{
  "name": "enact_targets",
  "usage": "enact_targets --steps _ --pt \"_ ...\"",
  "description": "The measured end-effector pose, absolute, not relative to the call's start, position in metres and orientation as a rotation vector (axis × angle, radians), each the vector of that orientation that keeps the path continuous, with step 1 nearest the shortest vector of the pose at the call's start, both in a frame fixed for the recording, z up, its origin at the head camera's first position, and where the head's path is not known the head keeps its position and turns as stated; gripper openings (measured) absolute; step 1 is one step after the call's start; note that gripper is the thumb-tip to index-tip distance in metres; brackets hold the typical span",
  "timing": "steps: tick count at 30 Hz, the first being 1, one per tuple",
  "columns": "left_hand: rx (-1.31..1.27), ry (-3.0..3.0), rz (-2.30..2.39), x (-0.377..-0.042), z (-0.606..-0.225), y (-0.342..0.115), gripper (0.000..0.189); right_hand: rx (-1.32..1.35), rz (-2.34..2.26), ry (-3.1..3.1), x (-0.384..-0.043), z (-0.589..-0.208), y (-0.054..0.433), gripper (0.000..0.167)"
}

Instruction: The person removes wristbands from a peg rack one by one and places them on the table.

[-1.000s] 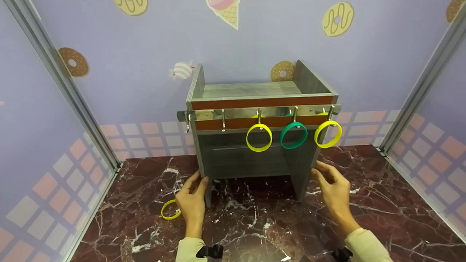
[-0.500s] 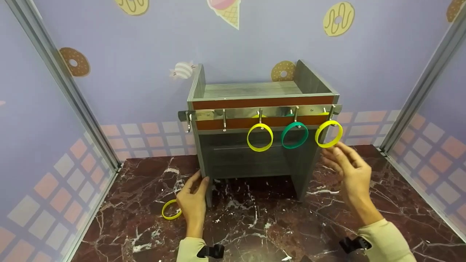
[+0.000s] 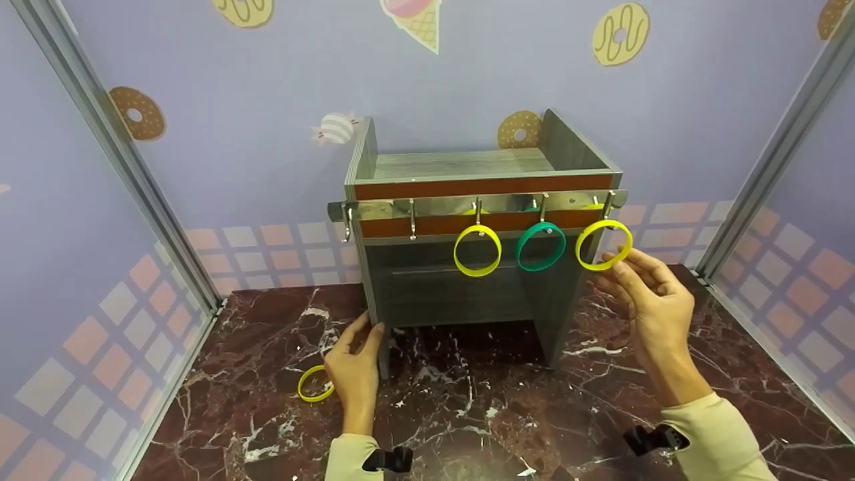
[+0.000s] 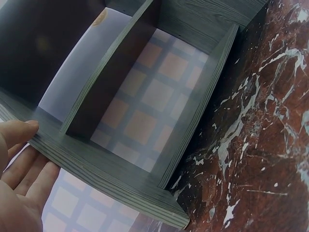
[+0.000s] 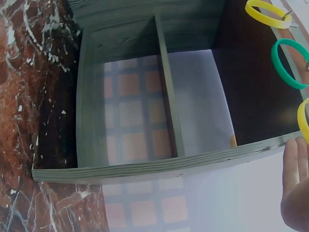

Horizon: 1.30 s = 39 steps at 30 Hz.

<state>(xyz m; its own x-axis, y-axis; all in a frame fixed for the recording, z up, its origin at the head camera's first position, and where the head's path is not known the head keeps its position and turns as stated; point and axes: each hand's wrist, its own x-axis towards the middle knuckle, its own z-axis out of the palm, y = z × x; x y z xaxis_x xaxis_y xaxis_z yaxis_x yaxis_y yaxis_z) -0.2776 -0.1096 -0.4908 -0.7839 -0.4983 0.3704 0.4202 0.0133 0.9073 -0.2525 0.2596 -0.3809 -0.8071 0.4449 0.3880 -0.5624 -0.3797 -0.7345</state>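
Observation:
A small grey wooden shelf unit [image 3: 461,297] carries a metal hook rail [image 3: 441,207] across its front. My left hand [image 3: 353,374] grips the lower left side panel, thumb in front and fingers along the outside in the left wrist view. At the rail's right end, my right hand [image 3: 661,310] pinches the lower edge of a yellow ring [image 3: 580,248] that hangs on the last hook. A green ring [image 3: 518,250] and another yellow ring [image 3: 457,252] hang from hooks to its left. The right wrist view shows only part of the right fingers [image 5: 291,164], just by the ring.
One more yellow ring [image 3: 314,399] lies on the dark red marbled table [image 3: 467,427], left of my left hand. Two hooks at the rail's left bear no ring. Patterned walls [image 3: 267,167] with metal corner posts [image 3: 768,153] enclose the back and sides.
My right hand has left the shelf's right side, risen to the rightmost yellow ring and taken hold of it; the ring has shifted slightly. The left hand stays put.

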Motion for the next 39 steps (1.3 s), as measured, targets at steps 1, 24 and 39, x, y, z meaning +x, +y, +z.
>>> enact_targets --steps 1,24,39 --pt "0.076 -1.66 -1.829 -0.277 -0.491 -0.109 0.026 0.168 2.203 -1.214 -0.252 -0.38 0.26 0.026" --pt "0.089 -1.668 -1.79 -0.278 -0.492 -0.109 0.028 0.248 2.28 -0.991 -0.235 -0.353 0.244 0.023" --pt "0.063 -1.663 -1.783 -0.278 -0.493 -0.109 0.028 0.274 2.289 -0.981 -0.221 -0.366 0.244 0.022"
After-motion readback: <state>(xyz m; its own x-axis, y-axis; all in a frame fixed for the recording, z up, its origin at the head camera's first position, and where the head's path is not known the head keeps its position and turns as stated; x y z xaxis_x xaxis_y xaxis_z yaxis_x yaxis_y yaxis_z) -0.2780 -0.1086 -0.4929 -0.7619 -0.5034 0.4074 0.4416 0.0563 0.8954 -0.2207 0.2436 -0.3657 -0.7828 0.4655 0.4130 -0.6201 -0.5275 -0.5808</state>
